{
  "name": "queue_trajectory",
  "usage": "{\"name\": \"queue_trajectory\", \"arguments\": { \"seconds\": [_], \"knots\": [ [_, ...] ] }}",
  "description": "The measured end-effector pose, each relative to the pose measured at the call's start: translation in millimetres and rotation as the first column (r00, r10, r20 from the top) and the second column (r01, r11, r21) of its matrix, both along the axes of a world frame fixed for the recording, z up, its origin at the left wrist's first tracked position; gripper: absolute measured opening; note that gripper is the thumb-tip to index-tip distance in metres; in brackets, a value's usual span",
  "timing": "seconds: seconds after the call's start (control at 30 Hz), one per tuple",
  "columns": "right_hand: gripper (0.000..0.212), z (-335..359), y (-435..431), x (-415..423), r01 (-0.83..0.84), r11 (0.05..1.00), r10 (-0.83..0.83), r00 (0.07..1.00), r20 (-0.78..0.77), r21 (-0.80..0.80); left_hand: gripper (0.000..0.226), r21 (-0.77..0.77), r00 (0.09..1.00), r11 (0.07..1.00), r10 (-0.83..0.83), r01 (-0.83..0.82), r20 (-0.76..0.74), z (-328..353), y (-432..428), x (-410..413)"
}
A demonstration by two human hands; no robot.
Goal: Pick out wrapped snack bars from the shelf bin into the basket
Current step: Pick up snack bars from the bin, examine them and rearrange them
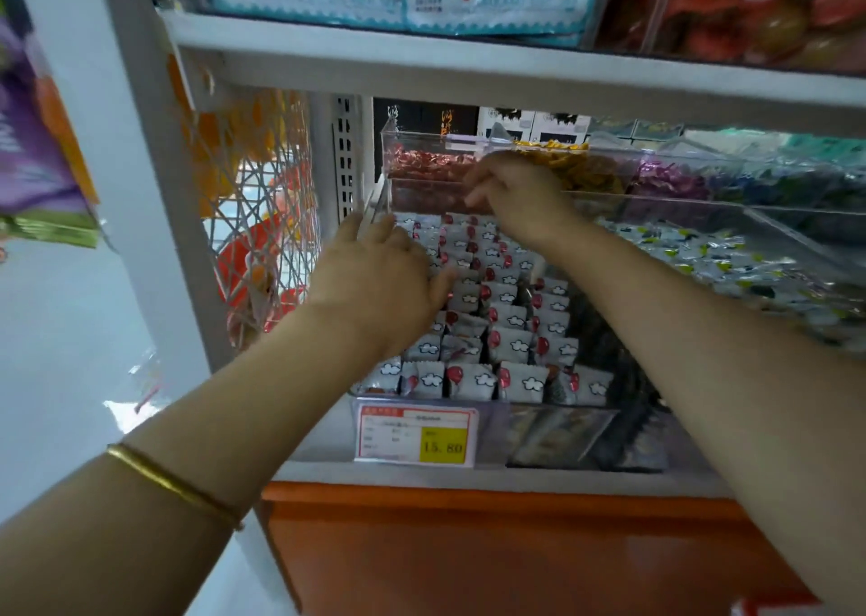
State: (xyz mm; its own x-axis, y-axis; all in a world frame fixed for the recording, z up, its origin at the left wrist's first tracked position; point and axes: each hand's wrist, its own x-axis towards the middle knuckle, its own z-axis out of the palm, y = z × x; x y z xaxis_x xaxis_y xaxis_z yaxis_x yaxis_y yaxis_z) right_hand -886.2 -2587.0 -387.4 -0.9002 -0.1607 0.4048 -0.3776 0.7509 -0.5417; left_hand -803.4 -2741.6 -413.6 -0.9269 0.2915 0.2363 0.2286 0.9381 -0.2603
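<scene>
A clear shelf bin (487, 411) holds rows of wrapped snack bars (515, 376), grey-white packets with a cloud and a red balloon. My left hand (384, 278) lies palm down over the bin's left rear part, fingers spread and touching the packets. My right hand (520, 193) reaches to the bin's back, fingers curled down at the far packets; whether it grips one is hidden. No basket is in view.
A price tag (417, 435) reading 15.80 hangs on the bin's front. Behind stand clear bins of red (421, 165), yellow (590, 170) and purple sweets (670, 179). A bin of pale packets (712, 259) lies to the right. A white mesh panel (262, 203) stands left. A shelf board (468, 72) runs overhead.
</scene>
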Motion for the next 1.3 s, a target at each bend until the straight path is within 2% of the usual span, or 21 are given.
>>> {"name": "queue_trajectory", "arguments": {
  "seconds": [0.1, 0.2, 0.3, 0.4, 0.5, 0.6, 0.67, 0.77, 0.9, 0.93, 1.0, 1.07, 1.17, 1.3],
  "knots": [
    [0.025, -11, 15, 54, -0.009, 0.994, 0.009, 1.000, 0.001, -0.110, 0.062, 0.149, 1.000, 0.989, -0.017, 0.019, -0.018, -8, -1, 20],
    [0.022, -27, 17, 105, -0.023, 0.995, 0.026, 0.999, 0.023, -0.101, 0.055, 0.271, 0.998, 0.961, -0.037, 0.049, -0.048, -17, -3, 42],
    [0.019, -39, 10, 140, -0.051, 0.992, 0.050, 0.999, 0.004, 0.117, 0.054, 0.351, 0.998, 0.935, -0.037, 0.054, -0.055, -27, -1, 61],
    [0.020, -45, 2, 157, -0.022, 0.933, 0.074, 0.988, -0.133, 0.360, 0.055, 0.383, 0.999, 0.923, -0.035, 0.048, -0.041, -38, 2, 77],
    [0.019, -46, -1, 160, 0.069, 0.906, 0.015, 0.981, -0.195, 0.417, 0.056, 0.411, 0.998, 0.910, -0.047, 0.058, -0.037, -44, 1, 82],
    [0.013, -48, -4, 160, 0.080, 0.911, 0.005, 0.979, -0.205, 0.404, 0.057, 0.461, 0.996, 0.883, -0.078, 0.087, -0.038, -46, -1, 85],
    [0.009, -48, -4, 161, 0.062, 0.949, 0.009, 0.974, -0.224, 0.308, 0.059, 0.489, 0.995, 0.867, -0.096, 0.096, -0.026, -47, -2, 88],
    [0.010, -37, -1, 166, 0.036, 0.999, -0.034, 0.970, -0.242, 0.004, 0.066, 0.550, 0.995, 0.829, -0.093, 0.103, -0.047, -44, 2, 95],
    [0.007, -16, 13, 180, -0.003, 0.933, -0.104, 0.955, -0.277, -0.359, 0.060, 0.698, 0.979, 0.693, -0.055, 0.180, -0.198, -30, 8, 105],
    [0.009, -13, 18, 184, -0.009, 0.879, -0.119, 0.964, -0.237, -0.477, 0.056, 0.720, 0.971, 0.661, -0.054, 0.210, -0.234, -25, 7, 107],
    [0.012, -9, 27, 193, -0.004, 0.702, -0.112, 0.987, -0.115, -0.712, 0.045, 0.775, 0.961, 0.575, -0.083, 0.262, -0.264, -18, 6, 111],
    [0.014, -7, 33, 200, 0.032, 0.514, -0.066, 0.998, -0.002, -0.857, 0.042, 0.854, 0.965, 0.450, -0.153, 0.262, -0.215, -14, 6, 116],
    [0.015, -10, 36, 208, 0.087, 0.323, 0.024, 0.995, 0.100, -0.942, 0.036, 0.947, 0.961, 0.260, -0.245, 0.190, -0.126, -11, 9, 122],
    [0.011, -18, 35, 214, 0.096, 0.186, 0.213, 0.968, 0.135, -0.978, 0.039, 1.000, 0.961, -0.022, -0.277, 0.013, -0.018, -11, 11, 118]
  ]
}}
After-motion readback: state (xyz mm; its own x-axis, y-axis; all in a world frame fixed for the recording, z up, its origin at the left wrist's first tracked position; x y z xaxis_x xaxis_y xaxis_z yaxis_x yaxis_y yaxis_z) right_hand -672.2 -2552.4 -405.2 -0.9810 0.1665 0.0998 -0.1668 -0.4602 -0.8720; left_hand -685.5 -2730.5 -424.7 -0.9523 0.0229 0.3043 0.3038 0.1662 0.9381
